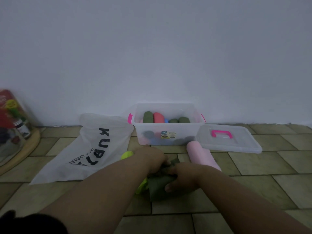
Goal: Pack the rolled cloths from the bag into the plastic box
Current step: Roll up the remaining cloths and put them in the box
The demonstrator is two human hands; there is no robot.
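The white bag (87, 149) lying flat on the floor at the left carries large black capital letters reading "KUBJ", running from far to near along its length, so they appear turned on their side. Beside them, nearer the bag's left edge, a smaller black line begins "APPARE"; the rest of it is too blurred to read, and a black pointed logo mark sits at the near end of the lettering.

On the near wall of the clear plastic box (168, 132) is a small sticker (168, 135) with a blue corner, a yellow patch and lines of dark print, too small to read.

At the far left, a red package (6, 108) shows coloured printing that is blurred and unreadable.
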